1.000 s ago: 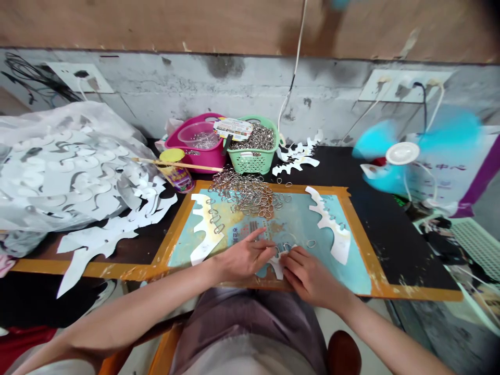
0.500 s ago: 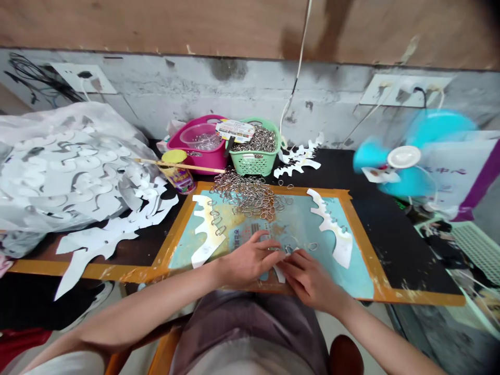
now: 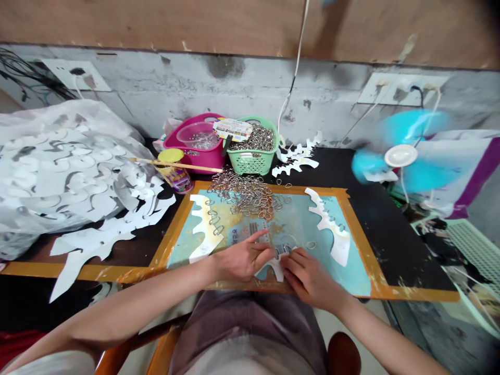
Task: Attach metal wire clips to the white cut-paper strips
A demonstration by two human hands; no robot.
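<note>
My left hand [image 3: 245, 259] rests over a notched white piece [image 3: 276, 270] at the near edge of the blue mat [image 3: 289, 224], its index finger stretched forward and the other fingers curled. My right hand [image 3: 308, 273] pinches the right end of that piece, with small metal rings beside its fingertips. A loose ring [image 3: 311, 245] lies just beyond. Notched white pieces with rings along their teeth lie at the left [image 3: 205, 229] and right [image 3: 339, 244] of the mat. A pile of metal rings [image 3: 250, 195] spreads at the mat's far edge.
Behind the pile stand a pink basket [image 3: 199, 156] and a green basket [image 3: 252, 162] of rings. A yellow-lidded jar [image 3: 177, 177] with a stick across it stands left, near a bag of white cutouts [image 3: 58, 172]. A turning blue fan [image 3: 400, 155] is at the right.
My left hand has moved slightly left, its index finger now pointing forward, and more of the white piece shows between my hands. The view has shifted slightly.
</note>
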